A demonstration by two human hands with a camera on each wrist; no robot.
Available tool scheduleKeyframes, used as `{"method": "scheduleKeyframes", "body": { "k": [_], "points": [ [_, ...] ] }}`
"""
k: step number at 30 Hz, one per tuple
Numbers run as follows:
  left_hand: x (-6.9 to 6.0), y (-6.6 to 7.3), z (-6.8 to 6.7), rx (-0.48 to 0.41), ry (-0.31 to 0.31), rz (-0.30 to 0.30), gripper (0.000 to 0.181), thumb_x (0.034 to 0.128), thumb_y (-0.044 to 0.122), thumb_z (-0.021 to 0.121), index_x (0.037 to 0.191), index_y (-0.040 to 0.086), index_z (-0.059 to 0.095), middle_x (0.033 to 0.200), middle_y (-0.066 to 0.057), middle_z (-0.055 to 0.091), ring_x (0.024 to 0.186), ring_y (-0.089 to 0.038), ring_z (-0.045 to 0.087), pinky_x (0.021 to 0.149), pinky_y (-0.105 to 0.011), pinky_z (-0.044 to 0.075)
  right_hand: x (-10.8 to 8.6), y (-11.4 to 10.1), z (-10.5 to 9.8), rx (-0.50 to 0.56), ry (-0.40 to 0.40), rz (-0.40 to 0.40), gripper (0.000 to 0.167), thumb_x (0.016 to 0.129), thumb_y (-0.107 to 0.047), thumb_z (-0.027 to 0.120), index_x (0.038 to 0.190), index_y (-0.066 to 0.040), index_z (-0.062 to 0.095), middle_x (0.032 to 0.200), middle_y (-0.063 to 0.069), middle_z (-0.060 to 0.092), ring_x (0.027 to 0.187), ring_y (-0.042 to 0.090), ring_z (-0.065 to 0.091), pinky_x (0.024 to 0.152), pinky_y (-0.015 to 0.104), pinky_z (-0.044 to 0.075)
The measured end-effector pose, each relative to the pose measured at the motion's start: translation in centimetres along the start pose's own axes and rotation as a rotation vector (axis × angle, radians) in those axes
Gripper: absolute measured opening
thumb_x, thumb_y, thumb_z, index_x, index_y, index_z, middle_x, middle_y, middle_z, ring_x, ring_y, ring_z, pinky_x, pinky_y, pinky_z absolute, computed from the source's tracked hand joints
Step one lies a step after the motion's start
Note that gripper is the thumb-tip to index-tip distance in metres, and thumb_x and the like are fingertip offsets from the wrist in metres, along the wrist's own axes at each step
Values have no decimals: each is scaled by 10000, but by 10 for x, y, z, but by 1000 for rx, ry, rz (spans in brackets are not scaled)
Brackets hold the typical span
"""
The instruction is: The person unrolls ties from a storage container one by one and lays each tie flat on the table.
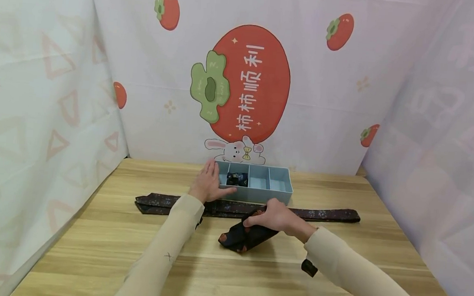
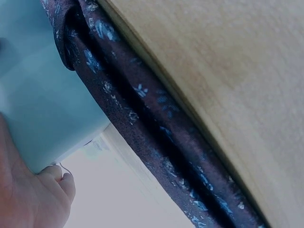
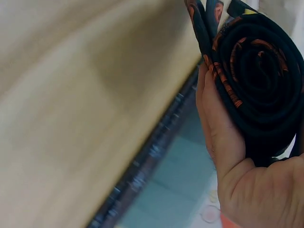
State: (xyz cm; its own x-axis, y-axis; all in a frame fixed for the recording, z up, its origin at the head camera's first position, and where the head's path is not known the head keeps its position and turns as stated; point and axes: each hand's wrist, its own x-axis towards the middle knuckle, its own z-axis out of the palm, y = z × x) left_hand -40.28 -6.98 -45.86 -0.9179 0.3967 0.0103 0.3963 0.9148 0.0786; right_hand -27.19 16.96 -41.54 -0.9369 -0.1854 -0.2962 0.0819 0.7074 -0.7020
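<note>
Two cream sleeves [image 1: 160, 248] reach forward over one wooden table [image 1: 89, 248], with two hands at work.
The right hand [image 1: 277, 217] grips one rolled black necktie with orange motifs [image 1: 255, 237], thumb and fingers wrapped round the coil, its pointed end angled toward the left; the left hand [image 1: 211, 183] rests on the left end of one blue organizer box [image 1: 258, 195], fingers straight and together, thumb spread along the front wall. One dark floral necktie [image 1: 323, 214] lies crosswise before the box; one patterned bundle [image 1: 237, 179] fills the second of four compartments from the left.
</note>
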Motion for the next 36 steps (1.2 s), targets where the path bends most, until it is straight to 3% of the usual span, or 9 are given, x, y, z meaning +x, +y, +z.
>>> {"method": "scheduleKeyframes", "body": {
  "k": [3, 6, 10, 17, 21, 24, 26, 32, 36],
  "points": [
    [0, -1, 0, -15, 3, 0, 1181, 963, 810, 438, 1649, -96, 118, 1758, -264, 101, 1660, -390, 58, 1360, -479, 126, 1, 9, 11, 13, 12, 39, 574, 800, -486, 882, 537, -196, 462, 534, -60, 330, 529, 138, 342, 549, 304, 315],
    [0, -2, 0, -20, -12, 0, 1184, 962, 811, 443, 1652, -90, 105, 1760, -262, 88, 1661, -388, 46, 1361, -477, 115, 2, 15, 20, 20, 32, 65, 523, 790, -488, 887, 604, -164, 520, 636, -27, 445, 622, 162, 453, 584, 310, 358],
    [0, -2, -5, -16, -45, 7, 1176, 971, 799, 443, 1652, -92, 88, 1760, -266, 73, 1660, -393, 34, 1361, -484, 112, 0, 20, 27, -22, 64, 92, 482, 799, -508, 867, 814, -92, 624, 857, 53, 590, 793, 208, 590, 646, 328, 430],
    [-2, -7, -14, -167, -58, 25, 1164, 966, 712, 567, 1653, -95, 85, 1759, -275, 54, 1654, -418, 53, 1348, -533, 148, -1, 20, 29, -133, 105, 109, 785, 831, -590, 802, 1244, 57, 633, 1152, 198, 668, 979, 272, 680, 797, 425, 565],
    [-3, -13, -12, -265, -42, 32, 1216, 946, 707, 615, 1657, -82, 23, 1762, -270, 29, 1653, -412, 66, 1342, -537, 165, -2, 24, 26, -158, 90, 112, 676, 834, -628, 786, 1080, -10, 667, 994, 124, 660, 874, 233, 647, 708, 378, 512],
    [-9, -23, -10, -320, -34, 27, 1219, 952, 712, 600, 1660, -73, -8, 1762, -270, 23, 1651, -416, 76, 1339, -546, 168, 0, 27, 25, -159, 79, 118, 576, 831, -639, 782, 815, -95, 595, 750, 26, 518, 688, 184, 505, 591, 330, 376],
    [-15, -27, -10, -324, -31, 38, 1172, 974, 691, 579, 1660, -79, 21, 1754, -283, 70, 1640, -430, 122, 1332, -557, 193, 0, 29, 22, -157, 85, 124, 579, 831, -647, 777, 743, -128, 535, 693, -4, 427, 635, 171, 421, 562, 313, 310],
    [-45, -33, -26, -244, -3, 100, 818, 1056, 462, 589, 1600, -90, 329, 1618, -298, 426, 1508, -453, 421, 1243, -581, 374, -4, 34, 10, -191, 107, 98, 610, 849, -656, 749, 692, -152, 442, 658, -23, 350, 597, 142, 348, 545, 285, 279],
    [-67, -33, -35, -259, 67, 152, 482, 1032, 266, 665, 1384, -58, 606, 1340, -234, 674, 1244, -371, 657, 1066, -532, 549, -8, 33, -3, -212, 89, 49, 646, 886, -623, 737, 546, -173, 422, 530, -67, 287, 506, 106, 254, 500, 262, 233]
  ]
}}
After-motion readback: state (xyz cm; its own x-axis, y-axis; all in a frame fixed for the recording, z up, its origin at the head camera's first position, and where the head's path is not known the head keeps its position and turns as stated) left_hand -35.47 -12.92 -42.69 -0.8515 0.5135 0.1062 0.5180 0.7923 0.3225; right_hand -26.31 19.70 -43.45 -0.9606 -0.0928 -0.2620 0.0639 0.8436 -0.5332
